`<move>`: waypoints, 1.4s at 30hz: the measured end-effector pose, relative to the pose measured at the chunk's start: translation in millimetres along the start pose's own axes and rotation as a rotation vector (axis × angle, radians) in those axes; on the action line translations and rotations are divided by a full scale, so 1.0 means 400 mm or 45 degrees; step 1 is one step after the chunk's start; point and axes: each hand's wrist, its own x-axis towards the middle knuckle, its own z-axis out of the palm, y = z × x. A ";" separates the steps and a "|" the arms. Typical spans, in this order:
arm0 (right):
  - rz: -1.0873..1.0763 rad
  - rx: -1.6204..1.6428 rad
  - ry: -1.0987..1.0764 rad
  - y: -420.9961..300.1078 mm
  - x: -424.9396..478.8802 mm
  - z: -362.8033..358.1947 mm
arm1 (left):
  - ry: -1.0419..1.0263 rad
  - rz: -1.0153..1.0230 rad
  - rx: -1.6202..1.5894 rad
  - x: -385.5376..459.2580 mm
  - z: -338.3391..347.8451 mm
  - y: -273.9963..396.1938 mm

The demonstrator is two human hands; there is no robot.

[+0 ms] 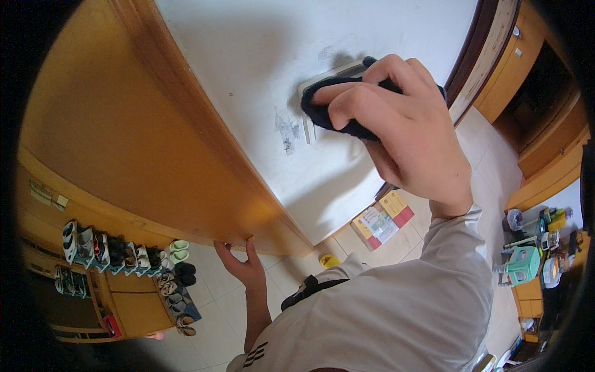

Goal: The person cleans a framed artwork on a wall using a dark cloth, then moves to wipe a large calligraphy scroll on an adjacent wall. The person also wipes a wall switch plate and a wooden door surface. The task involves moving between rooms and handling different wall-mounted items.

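Note:
My right hand (409, 125) presses a dark cloth (341, 109) against a pale switch plate (311, 86) on the white wall (241, 60). Its fingers are bent over the cloth, which covers most of the plate. Beside and below the plate, grey scuffed patches (288, 130) mark the wall, and a thin white strip (308, 130) runs down from it. Lower down, my left hand (241, 265) grips the edge of a wooden door (153, 153), thumb on the near face. Some of its fingers are partly hidden by the wood.
Yellow-and-red boxes (383, 218) sit on the tiled floor by the wall's foot. Shoes line a rack (116, 255) at left, with more pairs on a mat (188, 302). At right stand a green plastic stool (523, 265), a lined bin (514, 219) and wooden cabinets (530, 172).

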 end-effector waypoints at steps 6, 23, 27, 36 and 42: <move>0.137 -0.098 0.007 0.018 -0.015 -0.018 | 0.001 -0.071 0.027 0.001 0.001 0.014; 0.348 0.265 0.363 0.072 -0.093 0.043 | -0.002 -0.048 0.024 0.003 0.003 0.009; 0.576 0.595 0.538 0.072 -0.153 0.127 | -0.001 -0.020 0.025 0.003 0.003 0.004; 0.551 0.288 0.613 0.042 -0.239 0.235 | 0.012 -0.037 0.086 -0.002 -0.002 -0.005; 0.542 0.141 0.803 0.000 -0.231 0.300 | 0.058 0.031 0.007 0.003 0.008 0.002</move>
